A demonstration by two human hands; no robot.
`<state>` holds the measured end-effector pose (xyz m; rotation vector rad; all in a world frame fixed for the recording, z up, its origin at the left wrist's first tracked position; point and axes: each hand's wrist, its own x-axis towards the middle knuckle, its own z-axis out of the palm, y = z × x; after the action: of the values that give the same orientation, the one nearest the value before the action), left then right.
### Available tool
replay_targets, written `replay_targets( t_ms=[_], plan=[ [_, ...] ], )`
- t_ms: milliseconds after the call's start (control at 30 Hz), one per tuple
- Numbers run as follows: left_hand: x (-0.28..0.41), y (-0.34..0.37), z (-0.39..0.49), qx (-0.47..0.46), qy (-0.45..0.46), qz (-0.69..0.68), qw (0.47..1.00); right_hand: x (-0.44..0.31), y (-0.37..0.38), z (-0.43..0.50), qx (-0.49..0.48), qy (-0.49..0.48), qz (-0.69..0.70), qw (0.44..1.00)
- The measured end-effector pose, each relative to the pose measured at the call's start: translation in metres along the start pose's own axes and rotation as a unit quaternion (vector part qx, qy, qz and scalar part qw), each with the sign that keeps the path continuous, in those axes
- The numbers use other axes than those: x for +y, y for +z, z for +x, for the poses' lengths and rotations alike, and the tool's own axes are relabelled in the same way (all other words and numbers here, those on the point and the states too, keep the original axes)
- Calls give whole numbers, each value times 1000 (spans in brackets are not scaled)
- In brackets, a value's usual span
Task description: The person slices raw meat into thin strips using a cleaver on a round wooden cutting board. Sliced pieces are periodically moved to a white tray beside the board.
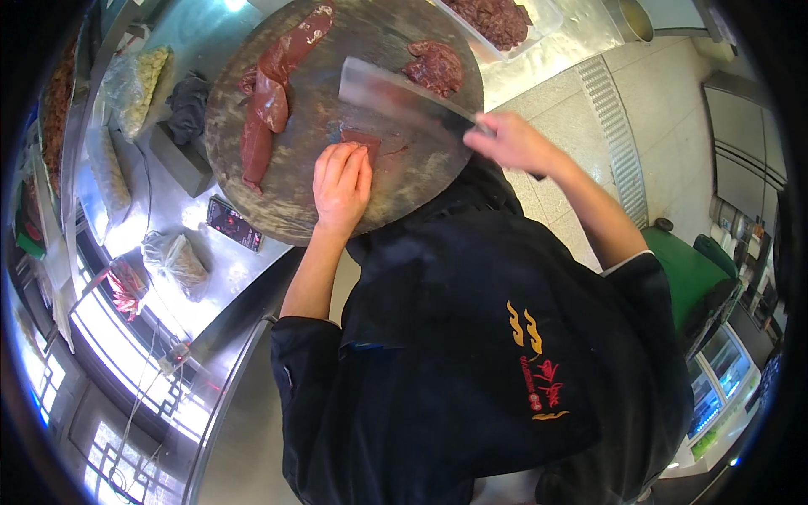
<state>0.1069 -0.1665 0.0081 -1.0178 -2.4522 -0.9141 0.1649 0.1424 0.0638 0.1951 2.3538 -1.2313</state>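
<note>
My right hand point(514, 144) grips the handle of a broad cleaver point(404, 98), whose blade is blurred and lies over the round wooden chopping block point(315, 214). With its fingers bunched, my left hand point(343, 183) presses on a small piece of dark red meat point(365, 140) near the block's front part. A long, folded strip of raw red meat point(271, 95), perhaps liver, rests at the block's left. Sliced dark meat point(434, 68) forms a small pile at the upper right of the block.
A clear plastic tub point(543, 25) of sliced meat stands beyond the block. On the steel counter at left lie a phone point(233, 222), a grey rectangular block point(181, 161), a dark cloth point(188, 107) and plastic bags point(175, 262). A green bin point(685, 271) stands at right.
</note>
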Motion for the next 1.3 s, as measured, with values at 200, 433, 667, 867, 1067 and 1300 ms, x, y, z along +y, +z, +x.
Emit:
replay_targets(
  t_ms=[200,433,667,867,1067,1300],
  plan=[
    [20,-15,18,33,-31,-14,999,30,-40,21,23,123,349,929],
    [47,28,65,7,-132,-79,988,49,-65,-4,93,128,375,914],
    [65,108,95,1,-142,-95,985,81,-31,-17,40,186,427,884],
    [74,126,102,18,-190,-114,975,83,-32,-13,82,172,409,892],
    [75,128,101,24,-207,-112,972,77,-29,-14,28,180,402,898],
    [77,131,101,82,-235,-127,960,42,2,-13,-24,166,376,911]
  ],
)
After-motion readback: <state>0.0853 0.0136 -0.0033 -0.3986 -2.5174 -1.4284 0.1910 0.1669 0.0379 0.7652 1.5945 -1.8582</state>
